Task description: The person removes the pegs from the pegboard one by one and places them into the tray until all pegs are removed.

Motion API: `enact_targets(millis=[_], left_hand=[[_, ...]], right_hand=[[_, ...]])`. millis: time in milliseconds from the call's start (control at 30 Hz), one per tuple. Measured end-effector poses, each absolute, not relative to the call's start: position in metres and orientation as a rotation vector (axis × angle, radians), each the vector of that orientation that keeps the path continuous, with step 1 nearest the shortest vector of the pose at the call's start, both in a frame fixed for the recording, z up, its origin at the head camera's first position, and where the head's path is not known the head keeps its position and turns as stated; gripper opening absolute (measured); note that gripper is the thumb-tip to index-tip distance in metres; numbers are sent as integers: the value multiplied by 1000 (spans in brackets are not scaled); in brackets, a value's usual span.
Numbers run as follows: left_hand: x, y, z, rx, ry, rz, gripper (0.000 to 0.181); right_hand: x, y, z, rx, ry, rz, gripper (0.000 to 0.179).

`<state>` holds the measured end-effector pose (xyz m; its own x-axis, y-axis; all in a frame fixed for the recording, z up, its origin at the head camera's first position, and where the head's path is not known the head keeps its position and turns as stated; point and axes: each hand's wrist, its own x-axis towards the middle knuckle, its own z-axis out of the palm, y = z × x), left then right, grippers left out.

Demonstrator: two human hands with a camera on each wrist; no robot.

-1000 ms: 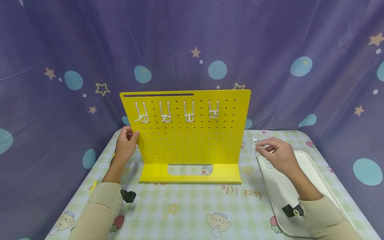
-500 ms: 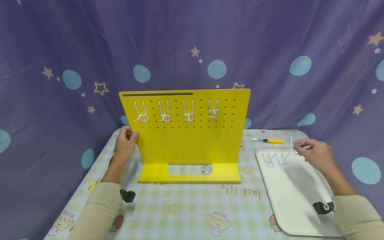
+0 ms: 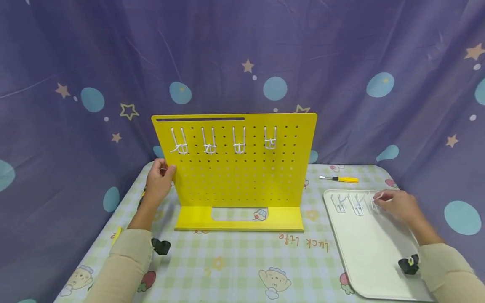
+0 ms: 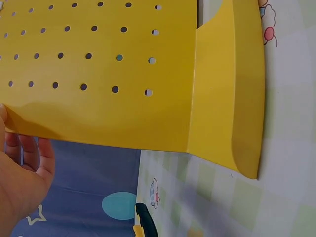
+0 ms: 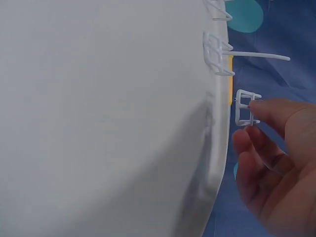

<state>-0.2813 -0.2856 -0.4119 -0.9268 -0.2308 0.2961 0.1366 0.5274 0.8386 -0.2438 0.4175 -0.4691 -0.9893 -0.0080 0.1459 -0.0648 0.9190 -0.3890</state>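
My left hand (image 3: 159, 183) grips the left edge of an upright yellow pegboard (image 3: 235, 181); in the left wrist view, fingers wrap behind the edge. White wire hooks hang in a row near its top, among them a shorter hook (image 3: 270, 138) at the right end. Over the far right part of a cream tray (image 3: 375, 252), my right hand (image 3: 399, 206) pinches another white wire hook (image 5: 239, 108) between thumb and fingers. Two more hooks, a left one (image 3: 339, 205) and a right one (image 3: 357, 206), lie along the tray's far side.
Behind the tray lies a screwdriver (image 3: 346, 179) with a yellow handle. Partly hidden beside my left forearm are a yellow strip (image 3: 118, 234) and a black and yellow item (image 4: 146, 222). A purple curtain (image 3: 235, 50) hangs behind the checked tablecloth (image 3: 227, 269).
My right hand has carried the hook rightward from the tray's far left corner, then lowered it toward the tray's far right. The screwdriver and two lying hooks came into sight. My left hand stayed put.
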Motion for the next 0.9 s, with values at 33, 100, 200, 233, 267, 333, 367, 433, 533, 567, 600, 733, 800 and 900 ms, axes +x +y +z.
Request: enact_targets(millis=[33,100,200,233,267,333,367,433,533,567,600,733,800,900], left_hand=[[-281,-286,-411,79,-2401,-1363,28],[-280,-286,-410,83,-2409,-1357,29],[-279,-285,-409,81,-2413,-1348,29],[-279,-285,-408,81,-2412,-1349,28],[-279,-285,-408,80,-2412,-1347,28],[-279,-284,-408,83,-2409,-1347,27],[-279,-284,-408,83,-2409,-1346,27],[-279,-283,-408,87,-2410,-1348,27],[-279,-283,-407,92,-2409,-1351,27],[-279,-283,-407,92,-2408,-1352,27],[-279,-283,-407,92,-2407,-1354,28],[-279,-284,-408,85,-2406,-1361,28],[-280,-284,-409,80,-2409,-1361,29],[-280,-284,-410,84,-2414,-1359,28]], right_hand=[[-246,418,-472,68,-2953,597,11],[-249,419,-476,93,-2986,584,9],[-253,419,-479,117,-3023,557,8],[-254,419,-480,117,-3030,551,8],[-254,418,-480,112,-3037,546,8],[-254,419,-481,92,-3047,551,9],[-254,419,-482,77,-3053,555,10],[-255,419,-483,47,-3059,566,11],[-255,419,-483,17,-3067,580,13],[-255,419,-482,18,-3065,577,13],[-255,419,-482,19,-3061,574,13],[-255,419,-481,11,-3059,577,14],[-255,420,-480,-2,-3065,579,15],[-253,421,-477,13,-3064,580,20]])
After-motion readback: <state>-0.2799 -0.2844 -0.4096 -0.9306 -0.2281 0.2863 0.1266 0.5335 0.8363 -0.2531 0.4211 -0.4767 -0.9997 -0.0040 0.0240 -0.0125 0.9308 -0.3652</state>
